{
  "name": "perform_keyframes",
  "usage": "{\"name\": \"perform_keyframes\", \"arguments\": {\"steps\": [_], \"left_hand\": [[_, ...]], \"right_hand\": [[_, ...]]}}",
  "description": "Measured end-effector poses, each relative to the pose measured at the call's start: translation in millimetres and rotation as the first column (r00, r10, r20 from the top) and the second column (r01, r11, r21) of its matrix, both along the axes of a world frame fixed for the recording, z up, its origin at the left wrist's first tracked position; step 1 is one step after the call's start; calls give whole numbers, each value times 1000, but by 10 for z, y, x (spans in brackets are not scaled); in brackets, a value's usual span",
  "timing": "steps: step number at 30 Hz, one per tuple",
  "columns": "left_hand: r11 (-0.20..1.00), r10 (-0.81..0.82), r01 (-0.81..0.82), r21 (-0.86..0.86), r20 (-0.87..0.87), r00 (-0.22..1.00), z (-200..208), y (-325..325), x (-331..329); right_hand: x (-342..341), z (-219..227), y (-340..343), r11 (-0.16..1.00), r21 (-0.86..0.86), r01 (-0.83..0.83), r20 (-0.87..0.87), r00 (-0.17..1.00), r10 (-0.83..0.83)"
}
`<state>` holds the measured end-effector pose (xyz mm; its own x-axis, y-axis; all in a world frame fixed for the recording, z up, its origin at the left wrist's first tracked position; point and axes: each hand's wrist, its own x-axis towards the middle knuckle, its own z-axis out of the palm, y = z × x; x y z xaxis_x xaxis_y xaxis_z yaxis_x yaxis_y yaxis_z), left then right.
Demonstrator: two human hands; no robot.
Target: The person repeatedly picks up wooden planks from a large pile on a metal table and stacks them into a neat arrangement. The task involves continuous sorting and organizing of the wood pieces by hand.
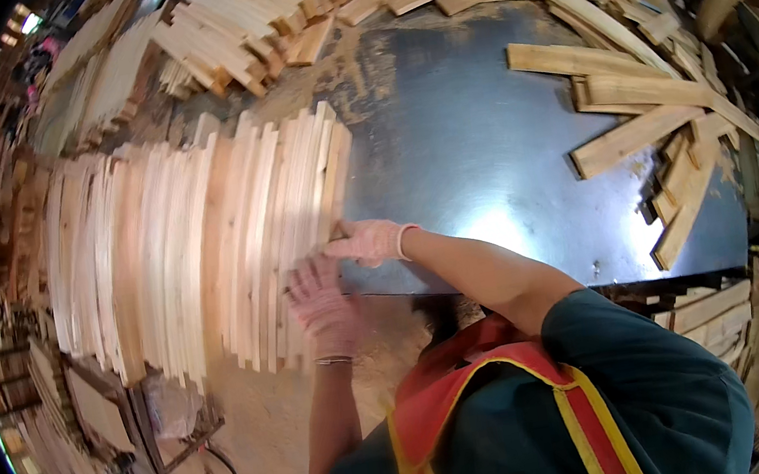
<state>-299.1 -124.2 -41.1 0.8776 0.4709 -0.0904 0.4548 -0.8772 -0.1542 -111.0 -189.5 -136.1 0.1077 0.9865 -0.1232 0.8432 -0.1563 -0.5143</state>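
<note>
A long row of pale wooden slats stands on edge, packed side by side, at the left of a dark metal table. At its right end, my right hand in a pink knit glove is closed around the near part of the outermost slat; its fingertips are partly hidden. My left hand, gloved alike, lies against the near ends of the last few slats. Its fingers are spread and point away from me, holding nothing.
Loose boards lie in a jumbled heap along the table's right and far sides. More stacked slats are at the far left. The metal tabletop ends at a near edge by my right forearm. A frame stands below left.
</note>
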Motion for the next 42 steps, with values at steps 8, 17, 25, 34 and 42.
{"name": "perform_keyframes", "arguments": {"steps": [8,17,25,34,42], "left_hand": [[996,38,-19,-82,242,969,49,-24,-321],[836,-274,324,-443,175,946,24,-1199,710],[924,-330,311,-221,-52,943,-104,-1700,1403],[983,-92,54,-176,-215,972,-172,-1450,1003],[942,64,-101,-320,-122,990,-226,-1015,139]], "right_hand": [[1070,824,-2486,280,298,913,3,292,-956],[1575,265,-4095,-427,-303,852,-733,-494,-467],[1869,1216,-4163,500,65,863,7,501,-865],[4130,1771,-4882,340,-448,827,679,562,-473],[2982,1104,-4190,727,-346,593,666,701,-255]]}}
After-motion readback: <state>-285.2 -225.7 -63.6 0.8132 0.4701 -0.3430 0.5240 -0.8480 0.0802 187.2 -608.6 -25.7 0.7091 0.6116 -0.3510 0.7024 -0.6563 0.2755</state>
